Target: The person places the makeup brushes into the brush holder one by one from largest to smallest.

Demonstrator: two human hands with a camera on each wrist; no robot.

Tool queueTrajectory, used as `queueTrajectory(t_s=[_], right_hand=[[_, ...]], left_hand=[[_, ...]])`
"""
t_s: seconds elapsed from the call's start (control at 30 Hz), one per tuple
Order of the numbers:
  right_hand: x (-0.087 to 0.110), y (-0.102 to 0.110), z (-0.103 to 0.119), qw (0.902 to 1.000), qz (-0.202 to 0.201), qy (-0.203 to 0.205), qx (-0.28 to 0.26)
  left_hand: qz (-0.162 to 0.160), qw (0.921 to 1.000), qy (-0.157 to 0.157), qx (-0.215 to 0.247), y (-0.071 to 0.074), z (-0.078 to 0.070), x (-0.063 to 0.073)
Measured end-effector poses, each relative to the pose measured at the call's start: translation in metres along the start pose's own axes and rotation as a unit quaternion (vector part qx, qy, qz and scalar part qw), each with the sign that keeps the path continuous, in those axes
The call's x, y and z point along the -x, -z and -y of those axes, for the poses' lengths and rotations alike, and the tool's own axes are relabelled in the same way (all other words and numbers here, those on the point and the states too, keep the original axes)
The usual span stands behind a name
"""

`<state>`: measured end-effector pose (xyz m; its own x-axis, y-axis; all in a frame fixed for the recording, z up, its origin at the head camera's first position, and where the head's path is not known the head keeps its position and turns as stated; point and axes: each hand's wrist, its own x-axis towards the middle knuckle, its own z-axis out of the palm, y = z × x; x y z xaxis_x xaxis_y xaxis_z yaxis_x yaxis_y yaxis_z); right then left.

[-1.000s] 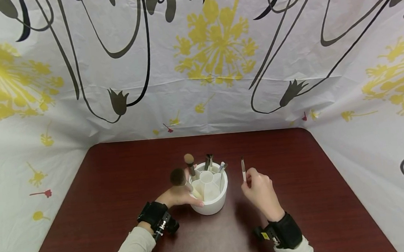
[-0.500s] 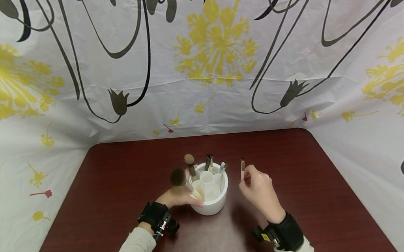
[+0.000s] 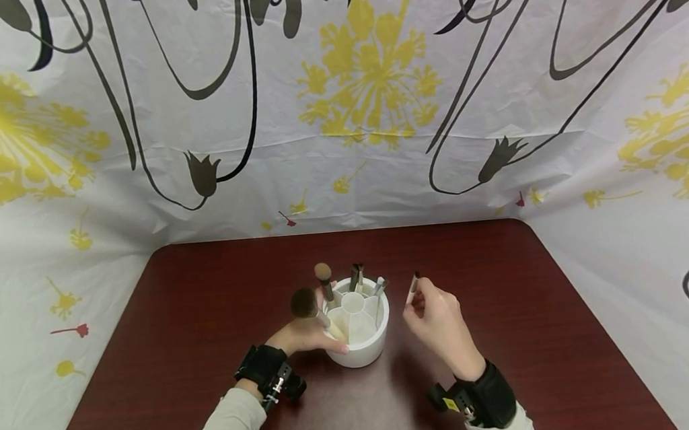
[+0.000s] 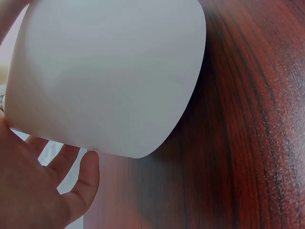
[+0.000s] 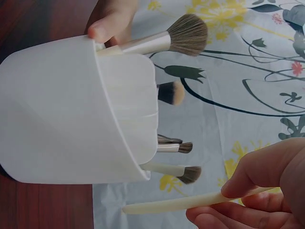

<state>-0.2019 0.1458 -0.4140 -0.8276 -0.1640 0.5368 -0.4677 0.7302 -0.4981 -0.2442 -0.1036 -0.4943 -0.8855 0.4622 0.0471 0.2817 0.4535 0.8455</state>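
Note:
A white makeup brush holder (image 3: 360,355) with compartments stands at the middle of the table. My left hand (image 3: 305,335) grips its left side, the thumb at the front rim. In the left wrist view the holder's smooth wall (image 4: 109,81) fills much of the picture. Just right of the holder, my right hand (image 3: 441,322) pinches a slim makeup brush (image 3: 411,292) above the table. Its pale handle (image 5: 167,205) points toward the holder in the right wrist view; its bristles are hidden there. Inside the holder are a large fluffy brush (image 5: 188,36), a tan-tipped brush (image 3: 323,272) and several smaller ones.
The dark red-brown table (image 3: 233,271) has rounded far corners. A white cloth (image 3: 354,187) printed with yellow and grey flowers hangs behind and beside it. Black wrist straps with cameras sit on both wrists, the right one (image 3: 486,396) over the table.
My right hand has shifted slightly left, toward the holder, and the pinched brush has gone from upright to tilted, its bristle end leaning right. The left hand and holder have stayed put.

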Motion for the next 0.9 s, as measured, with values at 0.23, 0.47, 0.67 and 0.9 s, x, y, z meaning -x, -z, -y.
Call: queueTrajectory(t_s=[0.23,0.47,0.67,0.9], right_hand=[[-0.005,-0.001,0.006,0.9999,-0.003,0.009,-0.010],[-0.007,-0.002,0.013,0.9997,0.001,0.007,-0.023],[-0.008,-0.005,0.014,0.9993,-0.010,0.032,-0.015],[-0.008,-0.010,0.015,0.9993,-0.009,0.029,-0.024]], left_hand=[[-0.002,1.0000,0.008,0.000,0.002,-0.011,0.003],[-0.004,1.0000,-0.002,-0.005,0.000,0.000,0.000],[-0.004,1.0000,0.006,-0.002,0.001,-0.003,0.001],[-0.001,0.9998,0.000,0.019,0.006,-0.028,0.007]])
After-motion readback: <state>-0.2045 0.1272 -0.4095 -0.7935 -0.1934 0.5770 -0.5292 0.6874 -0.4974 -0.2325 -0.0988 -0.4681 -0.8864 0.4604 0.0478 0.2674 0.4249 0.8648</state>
